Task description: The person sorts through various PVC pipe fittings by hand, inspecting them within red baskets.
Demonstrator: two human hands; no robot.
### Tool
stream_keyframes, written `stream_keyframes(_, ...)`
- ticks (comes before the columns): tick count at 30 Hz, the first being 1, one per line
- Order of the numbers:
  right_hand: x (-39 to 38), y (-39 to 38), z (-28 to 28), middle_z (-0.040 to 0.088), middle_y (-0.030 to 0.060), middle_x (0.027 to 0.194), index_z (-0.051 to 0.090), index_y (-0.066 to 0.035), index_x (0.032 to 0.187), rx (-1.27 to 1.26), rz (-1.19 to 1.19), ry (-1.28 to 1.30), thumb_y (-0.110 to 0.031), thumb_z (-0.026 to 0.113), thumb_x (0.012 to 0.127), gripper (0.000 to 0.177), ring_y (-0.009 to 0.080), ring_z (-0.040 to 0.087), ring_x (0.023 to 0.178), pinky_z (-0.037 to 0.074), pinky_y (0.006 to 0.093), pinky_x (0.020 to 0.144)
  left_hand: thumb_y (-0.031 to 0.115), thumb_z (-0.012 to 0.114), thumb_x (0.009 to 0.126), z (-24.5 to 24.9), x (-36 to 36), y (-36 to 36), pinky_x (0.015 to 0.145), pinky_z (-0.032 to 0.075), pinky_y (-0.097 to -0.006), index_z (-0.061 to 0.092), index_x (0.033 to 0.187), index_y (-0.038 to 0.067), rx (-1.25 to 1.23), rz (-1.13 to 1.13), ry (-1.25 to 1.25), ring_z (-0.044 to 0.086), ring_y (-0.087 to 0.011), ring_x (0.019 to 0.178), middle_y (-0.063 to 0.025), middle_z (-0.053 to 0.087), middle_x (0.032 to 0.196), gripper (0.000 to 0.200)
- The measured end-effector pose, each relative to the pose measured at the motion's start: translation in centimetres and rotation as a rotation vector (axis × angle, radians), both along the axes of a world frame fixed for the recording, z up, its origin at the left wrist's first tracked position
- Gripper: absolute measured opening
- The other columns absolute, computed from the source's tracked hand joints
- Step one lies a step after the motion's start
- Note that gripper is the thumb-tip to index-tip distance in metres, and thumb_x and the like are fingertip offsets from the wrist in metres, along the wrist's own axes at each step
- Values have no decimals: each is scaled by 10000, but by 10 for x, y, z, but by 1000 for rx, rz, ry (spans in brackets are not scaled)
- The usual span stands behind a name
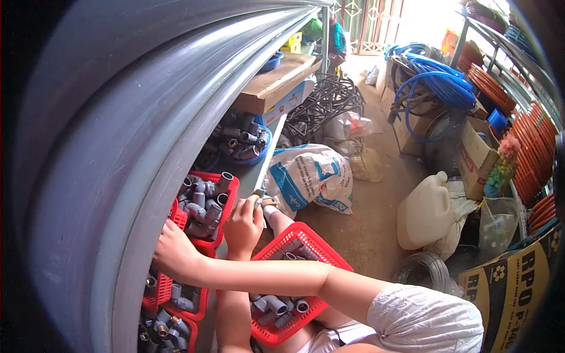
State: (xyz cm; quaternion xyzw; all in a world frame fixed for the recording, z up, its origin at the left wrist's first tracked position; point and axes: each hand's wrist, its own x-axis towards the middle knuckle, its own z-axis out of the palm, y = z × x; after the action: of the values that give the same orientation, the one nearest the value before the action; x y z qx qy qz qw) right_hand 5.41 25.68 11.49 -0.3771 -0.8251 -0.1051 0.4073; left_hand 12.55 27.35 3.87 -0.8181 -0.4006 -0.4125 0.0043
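Observation:
My right arm crosses over my left, and my right hand [175,247] reaches to the red baskets on the shelf. Its fingers are mostly hidden at the basket edge and the grey pipes. My left hand [245,225] is raised by the shelf's front edge, fingers curled around a small greyish piece that I cannot make out. On my lap rests a red basket [336,259] with grey plastic pipe fittings [273,304]. Beside my left hand, another red basket [234,191] holds grey elbows and tees [203,210]. A lower red basket [191,329] contains fittings, some brass-ended.
Large grey pipes [112,147] run close along my left. A white-and-blue sack [312,176] lies on the floor ahead. To the right stand a plastic jerrycan [421,212], cardboard boxes [512,282] and coiled blue hose [435,82]. A blue basin [259,154] of fittings sits farther along the shelf.

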Motion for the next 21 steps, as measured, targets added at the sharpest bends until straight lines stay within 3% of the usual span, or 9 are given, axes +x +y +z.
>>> stream_keyframes(1, -10, 9, -1, 647, 136, 1079, 679, -33, 1083, -129, 56, -61, -286, 657, 825, 362, 287, 497, 1142, 446, 390, 927, 165, 622, 881, -1, 1, 0, 616, 533, -400, 629, 1061, 134, -14, 2, -7, 663, -290, 775, -70, 641, 875, 183)
stream_keyframes(12, -23, 25, -5, 640, 138, 1130, 644, -11, 1156, -254, 249, 33, -296, 674, 847, 420, 280, 510, 1162, 467, 399, 931, 182, 640, 874, -4, 7, 2, 647, 539, -434, 630, 1080, 146, -128, -60, 70, 671, -324, 806, -84, 657, 922, 209)
stream_keyframes(21, 5, 39, 16, 635, 138, 1173, 616, 7, 1215, -755, 769, 467, -303, 688, 866, 472, 274, 520, 1179, 484, 406, 935, 204, 629, 888, -5, 7, 1, 674, 553, -444, 625, 1082, 149, -137, -58, 66, 678, -328, 818, -89, 658, 937, 201)
